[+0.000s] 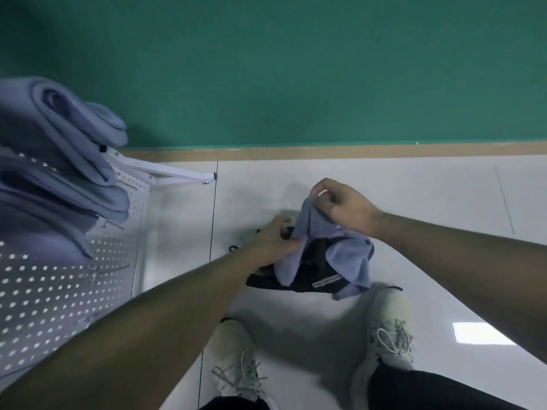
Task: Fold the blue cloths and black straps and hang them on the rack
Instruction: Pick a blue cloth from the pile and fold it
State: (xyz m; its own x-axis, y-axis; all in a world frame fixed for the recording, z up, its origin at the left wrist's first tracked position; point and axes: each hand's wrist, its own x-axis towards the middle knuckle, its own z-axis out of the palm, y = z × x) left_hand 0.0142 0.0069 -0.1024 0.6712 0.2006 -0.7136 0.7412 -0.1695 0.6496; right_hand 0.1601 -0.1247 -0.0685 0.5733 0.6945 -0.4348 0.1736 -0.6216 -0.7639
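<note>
both hands [340, 207] gripping blue cloth [349, 258]

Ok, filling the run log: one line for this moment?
left hand: grips blue cloth | right hand: pinches its top edge | black strap: on floor, beneath | rack: folded cloths hung

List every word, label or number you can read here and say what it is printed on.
No text here is legible.
Black strap: two short lines of white print, too blurred to read.
Blue cloth, pegboard rack, sneakers: no lettering visible.
</note>
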